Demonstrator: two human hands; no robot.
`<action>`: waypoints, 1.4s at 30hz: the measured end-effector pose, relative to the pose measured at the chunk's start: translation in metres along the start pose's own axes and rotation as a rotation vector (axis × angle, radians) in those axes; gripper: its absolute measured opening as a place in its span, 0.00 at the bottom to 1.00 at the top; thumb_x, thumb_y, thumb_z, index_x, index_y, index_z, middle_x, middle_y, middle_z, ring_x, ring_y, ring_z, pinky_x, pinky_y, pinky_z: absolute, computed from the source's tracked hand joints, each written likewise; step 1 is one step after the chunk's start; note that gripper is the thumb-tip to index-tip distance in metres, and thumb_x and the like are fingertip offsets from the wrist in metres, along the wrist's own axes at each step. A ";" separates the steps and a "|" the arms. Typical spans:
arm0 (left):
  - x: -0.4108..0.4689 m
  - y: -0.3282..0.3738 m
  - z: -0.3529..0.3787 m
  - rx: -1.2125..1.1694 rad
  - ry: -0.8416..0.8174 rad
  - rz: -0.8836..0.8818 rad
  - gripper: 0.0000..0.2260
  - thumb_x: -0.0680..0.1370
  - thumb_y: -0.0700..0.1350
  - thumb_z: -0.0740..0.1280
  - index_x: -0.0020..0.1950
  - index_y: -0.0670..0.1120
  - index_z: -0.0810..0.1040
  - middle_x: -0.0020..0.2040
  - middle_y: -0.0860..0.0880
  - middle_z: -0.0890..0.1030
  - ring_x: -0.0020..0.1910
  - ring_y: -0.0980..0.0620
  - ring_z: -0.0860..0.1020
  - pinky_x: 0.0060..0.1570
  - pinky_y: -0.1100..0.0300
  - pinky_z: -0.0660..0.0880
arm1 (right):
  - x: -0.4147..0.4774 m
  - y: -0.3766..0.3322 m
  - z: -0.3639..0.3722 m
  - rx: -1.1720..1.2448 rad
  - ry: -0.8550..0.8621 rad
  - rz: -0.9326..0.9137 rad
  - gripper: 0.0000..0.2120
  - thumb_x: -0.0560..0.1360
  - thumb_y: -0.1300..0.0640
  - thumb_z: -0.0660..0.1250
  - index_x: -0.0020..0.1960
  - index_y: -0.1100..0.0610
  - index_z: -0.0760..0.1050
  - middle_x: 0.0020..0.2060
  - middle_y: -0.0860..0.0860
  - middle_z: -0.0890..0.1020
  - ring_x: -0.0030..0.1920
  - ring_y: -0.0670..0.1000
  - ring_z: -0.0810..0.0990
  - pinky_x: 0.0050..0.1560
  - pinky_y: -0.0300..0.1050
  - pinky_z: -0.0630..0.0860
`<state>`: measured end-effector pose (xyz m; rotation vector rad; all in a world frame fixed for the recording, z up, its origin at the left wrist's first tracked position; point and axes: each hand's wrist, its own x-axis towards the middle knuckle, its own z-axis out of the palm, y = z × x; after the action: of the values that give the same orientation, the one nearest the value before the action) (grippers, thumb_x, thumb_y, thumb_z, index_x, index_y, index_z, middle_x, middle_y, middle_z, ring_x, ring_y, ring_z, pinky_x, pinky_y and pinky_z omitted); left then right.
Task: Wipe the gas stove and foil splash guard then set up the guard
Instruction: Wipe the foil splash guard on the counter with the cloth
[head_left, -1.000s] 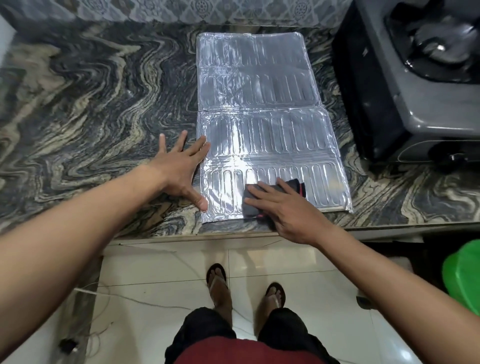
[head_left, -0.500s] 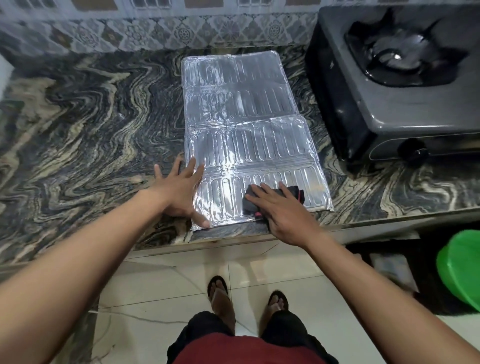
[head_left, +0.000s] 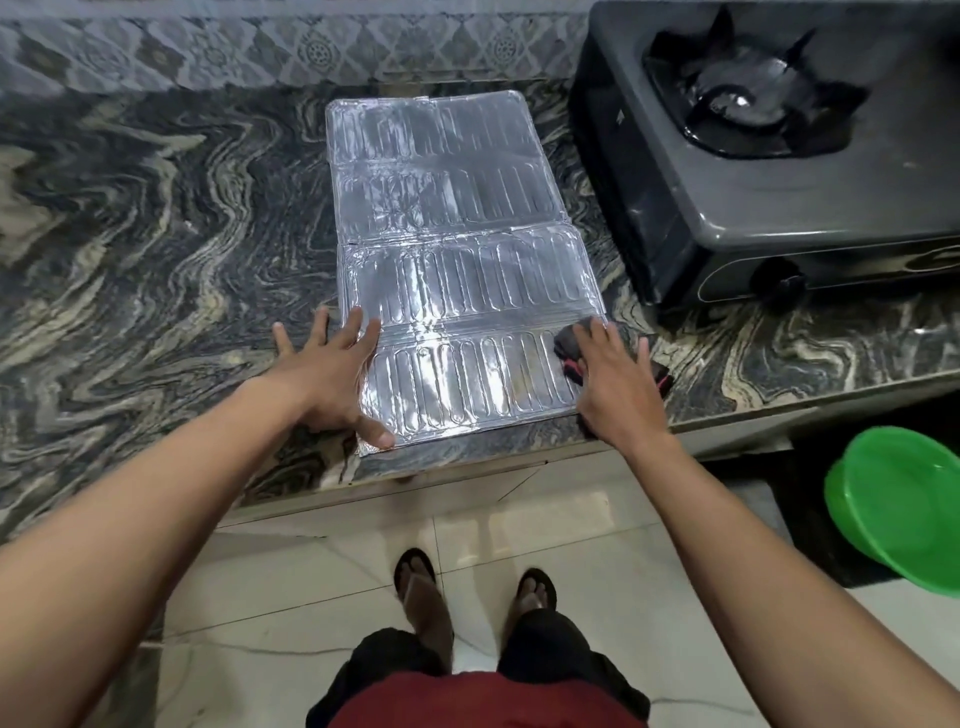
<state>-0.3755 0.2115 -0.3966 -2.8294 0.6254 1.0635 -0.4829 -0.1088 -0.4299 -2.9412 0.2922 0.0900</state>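
**Foil splash guard being wiped flat on a marble counter**

Silver, ribbed foil splash guard (head_left: 457, 270) lies unfolded and flat on a dark, swirled marble counter (head_left: 156, 218), its near edge close to the counter's front lip. Seen from above by a head-worn camera, a person stands at the counter with both bare arms reaching forward.

Their left hand (head_left: 332, 376) is spread wide, fingers splayed, palm pressed on the guard's near left corner and partly on the marble beside it. This looks meant to pin the light sheet so it cannot slide.

Their right hand (head_left: 618, 379) lies flat with fingers extended on a dark cloth (head_left: 571, 345) with a red edge, pressing it down at the guard's near right corner, where cloth overhangs onto the counter. The wiping stroke appears to have reached that edge.

To the right, just beside the guard, sits the grey gas stove (head_left: 779, 171), burner visible. A green basin (head_left: 904, 509) sits low at far right, off the counter.
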 end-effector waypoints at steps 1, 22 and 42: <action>0.002 0.000 -0.001 0.008 -0.001 0.005 0.73 0.49 0.79 0.70 0.78 0.54 0.30 0.78 0.53 0.30 0.76 0.42 0.28 0.66 0.26 0.31 | -0.002 -0.006 0.002 -0.009 0.028 0.039 0.36 0.73 0.68 0.58 0.79 0.56 0.53 0.79 0.55 0.56 0.79 0.54 0.51 0.77 0.61 0.42; 0.007 -0.007 0.004 -0.010 0.010 0.031 0.72 0.49 0.79 0.71 0.77 0.56 0.28 0.77 0.55 0.27 0.74 0.42 0.25 0.66 0.26 0.31 | -0.020 -0.134 0.033 0.163 -0.163 -0.617 0.32 0.77 0.61 0.64 0.78 0.56 0.57 0.79 0.53 0.55 0.79 0.51 0.51 0.78 0.55 0.44; -0.006 0.028 -0.017 0.056 -0.032 -0.128 0.72 0.54 0.69 0.78 0.78 0.50 0.29 0.78 0.51 0.30 0.75 0.39 0.28 0.66 0.25 0.33 | 0.009 0.002 -0.024 0.327 -0.228 -0.248 0.17 0.80 0.52 0.63 0.68 0.48 0.70 0.69 0.50 0.75 0.66 0.61 0.73 0.68 0.53 0.68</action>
<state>-0.3801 0.1851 -0.3772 -2.7567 0.4577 1.0497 -0.4731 -0.1175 -0.4071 -2.5861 -0.0858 0.3085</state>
